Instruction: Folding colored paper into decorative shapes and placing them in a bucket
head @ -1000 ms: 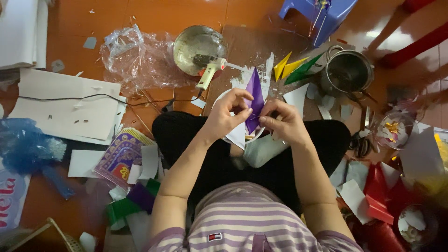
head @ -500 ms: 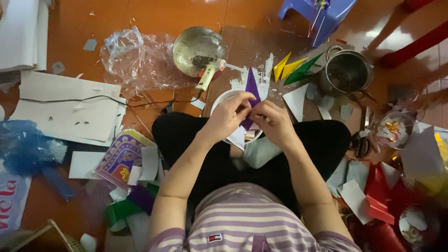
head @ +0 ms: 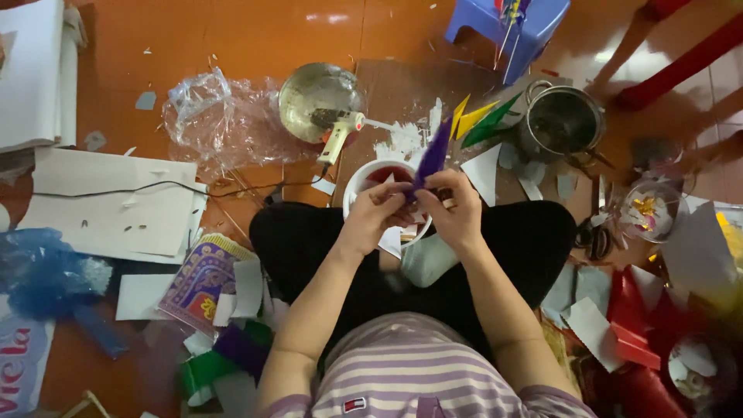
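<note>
Nearest the camera is a purple-and-white striped shirt (head: 402, 371) and, past it, black-trousered crossed legs (head: 309, 248) on the orange floor (head: 255, 39); both forearms reach forward over the lap and meet above it. The left hand (head: 374, 217) and the right hand (head: 458, 213) are closed together on the lower end of a purple paper strip (head: 432, 155), fingertips pinching it from either side; the strip stands up and leans away to the right, its pointed tip just short of the yellow and green paper points (head: 480, 120). Directly beneath the hands sits a white bowl (head: 362, 174) with something red inside, partly hidden by the fingers; a folded white piece (head: 426, 259) lies on the lap just below the right wrist. To the left of the knee lie a patterned purple paper cup (head: 197, 275), white paper sheets (head: 116, 201) crossed by a black cord (head: 155, 186), and blue plastic wrap (head: 39, 271); to the right, red paper scraps (head: 642, 325) and a clear container with yellow bits (head: 646, 209). Farther out, a glue gun (head: 337, 135) rests against a shallow metal bowl (head: 309, 89), beside crumpled clear plastic (head: 217, 120); a metal pot (head: 561, 120) stands to the right; farthest, a blue plastic stool (head: 507, 23).
</note>
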